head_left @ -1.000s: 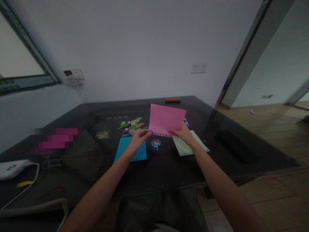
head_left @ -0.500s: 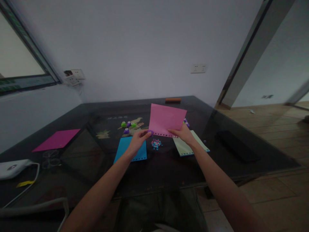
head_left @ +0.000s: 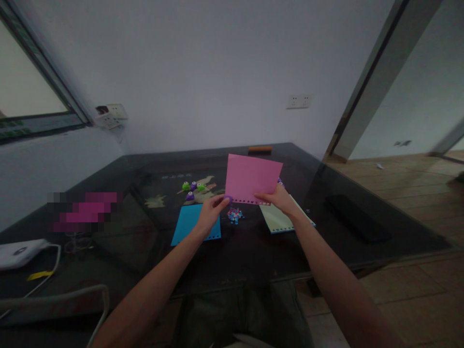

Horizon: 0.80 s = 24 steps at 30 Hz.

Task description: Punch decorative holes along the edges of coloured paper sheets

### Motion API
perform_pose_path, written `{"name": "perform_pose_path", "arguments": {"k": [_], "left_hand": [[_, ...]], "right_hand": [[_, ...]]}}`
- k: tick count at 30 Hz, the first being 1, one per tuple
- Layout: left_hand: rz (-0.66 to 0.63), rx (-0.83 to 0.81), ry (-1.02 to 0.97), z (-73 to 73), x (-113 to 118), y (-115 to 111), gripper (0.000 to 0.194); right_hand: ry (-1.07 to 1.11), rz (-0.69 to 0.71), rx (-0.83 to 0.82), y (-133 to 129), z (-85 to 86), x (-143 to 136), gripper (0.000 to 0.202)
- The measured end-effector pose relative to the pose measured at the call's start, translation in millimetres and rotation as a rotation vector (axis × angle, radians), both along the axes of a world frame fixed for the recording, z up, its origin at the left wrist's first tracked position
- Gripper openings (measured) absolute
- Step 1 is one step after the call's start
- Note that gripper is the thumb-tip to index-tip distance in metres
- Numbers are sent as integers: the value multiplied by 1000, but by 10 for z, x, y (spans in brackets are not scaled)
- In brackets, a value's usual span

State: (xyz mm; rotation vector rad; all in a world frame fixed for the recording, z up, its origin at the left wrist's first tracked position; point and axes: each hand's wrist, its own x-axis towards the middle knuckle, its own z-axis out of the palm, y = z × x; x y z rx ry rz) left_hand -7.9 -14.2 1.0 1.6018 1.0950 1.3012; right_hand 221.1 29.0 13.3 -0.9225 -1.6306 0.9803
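Note:
My left hand [head_left: 213, 209] grips a small purple paper punch [head_left: 228, 198] at the lower left corner of a pink sheet of paper [head_left: 252, 178]. The sheet is held up over the table, with a row of punched holes along its lower edge. My right hand [head_left: 277, 199] pinches this sheet near its lower right side, thumb in front. Below the sheet lies a little heap of pink, blue and white paper bits [head_left: 235, 215]. Under my left wrist is a blue sheet [head_left: 189, 223], and under my right a pale green sheet [head_left: 281, 220], both with holes along the near edge.
Several green and purple punches with eyes [head_left: 190, 195] stand on the dark table [head_left: 239, 266]; others are partly hidden behind the pink sheet. A magenta sheet [head_left: 89, 208] and a white device with a cable [head_left: 21, 253] lie left. A black case [head_left: 357, 217] lies right, a brown roll [head_left: 260, 150] at the back.
The pink sheet and both hands have shifted very slightly to the right. Both hands keep their hold.

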Motion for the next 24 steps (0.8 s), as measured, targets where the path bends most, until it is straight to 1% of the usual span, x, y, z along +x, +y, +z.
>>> {"name": "perform_pose_path", "arguments": {"k": [3,5,10,14,19,24], "left_hand": [[0,7,6,-18,34,-13,33],[6,3,21,-26,56,-20,35],[3,-10,34,-40,83,-21,36],[6,-25,-2,-70,82,-6,35],[2,-79,-2,-94,97,5,36],[-27,-159,-44,-48,114,-24,36]], "right_hand": [[4,38,-35,-26,46,34,53],[-4,46,-57,-41,67,60,53],[16,1,-44,-51,89,99,51],[-19,3,-70,-52,100,94,45],[-45,-31,-41,-27,77,101,45],[-26,-62,-44,6,34,113,44]]}}
